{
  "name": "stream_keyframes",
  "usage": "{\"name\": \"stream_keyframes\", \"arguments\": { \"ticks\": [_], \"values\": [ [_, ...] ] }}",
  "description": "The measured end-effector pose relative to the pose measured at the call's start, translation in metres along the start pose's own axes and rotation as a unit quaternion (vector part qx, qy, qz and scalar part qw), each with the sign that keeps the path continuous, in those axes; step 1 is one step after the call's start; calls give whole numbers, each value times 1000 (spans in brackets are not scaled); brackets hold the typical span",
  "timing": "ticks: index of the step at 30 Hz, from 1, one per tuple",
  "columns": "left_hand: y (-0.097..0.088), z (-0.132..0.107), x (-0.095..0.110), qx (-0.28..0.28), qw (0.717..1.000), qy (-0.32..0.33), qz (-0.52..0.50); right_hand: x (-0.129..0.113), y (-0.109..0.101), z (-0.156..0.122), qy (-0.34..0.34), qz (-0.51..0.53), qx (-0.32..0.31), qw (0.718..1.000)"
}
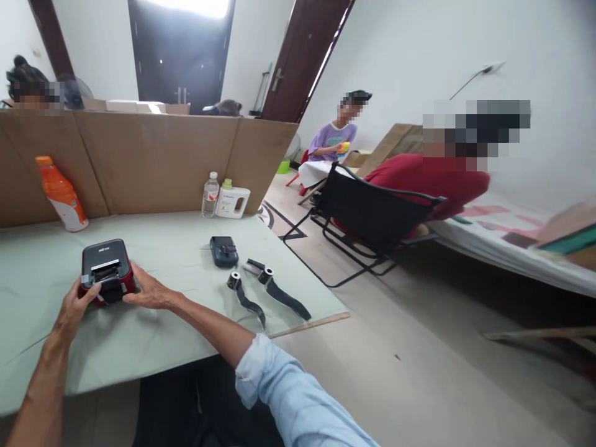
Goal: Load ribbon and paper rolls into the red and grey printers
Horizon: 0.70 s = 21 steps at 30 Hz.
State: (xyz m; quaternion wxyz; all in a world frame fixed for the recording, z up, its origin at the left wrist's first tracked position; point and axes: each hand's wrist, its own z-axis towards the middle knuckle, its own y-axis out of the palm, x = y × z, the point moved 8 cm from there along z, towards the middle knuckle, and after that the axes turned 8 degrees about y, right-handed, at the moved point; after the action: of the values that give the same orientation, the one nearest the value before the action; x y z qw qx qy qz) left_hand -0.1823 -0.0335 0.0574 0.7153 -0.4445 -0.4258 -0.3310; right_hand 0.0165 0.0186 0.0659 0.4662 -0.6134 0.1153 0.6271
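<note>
A black and red label printer (106,261) rests on the pale green tabletop at the left. My left hand (77,303) grips its near left corner, with the thumb on the front. Around its right side my right hand (148,288) is closed, fingers against the casing. A white strip shows across the printer's top. To the right sits a smaller dark handheld device (224,251). Two rolls of black ribbon, a nearer one (234,280) and a farther one (267,277), lie partly unwound by the table's right edge.
A cardboard screen (162,161) stands along the table's back. Before it are an orange bottle (59,192), a clear water bottle (210,195) and a white jug (233,202). A person in red sits in a black folding chair (372,211) at the right; other people are farther back.
</note>
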Motion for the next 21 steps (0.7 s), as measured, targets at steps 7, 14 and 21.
{"name": "stream_keyframes", "arguments": {
  "ticks": [7,14,21],
  "values": [
    [23,-9,16,-34,999,-4,-20,-10,-8,-13,2,40,49,998],
    [93,-24,59,-78,994,54,-56,-3,-62,-81,15,45,151,987],
    [169,-43,89,-168,977,91,-99,44,-96,-141,76,30,239,968]
  ]
}}
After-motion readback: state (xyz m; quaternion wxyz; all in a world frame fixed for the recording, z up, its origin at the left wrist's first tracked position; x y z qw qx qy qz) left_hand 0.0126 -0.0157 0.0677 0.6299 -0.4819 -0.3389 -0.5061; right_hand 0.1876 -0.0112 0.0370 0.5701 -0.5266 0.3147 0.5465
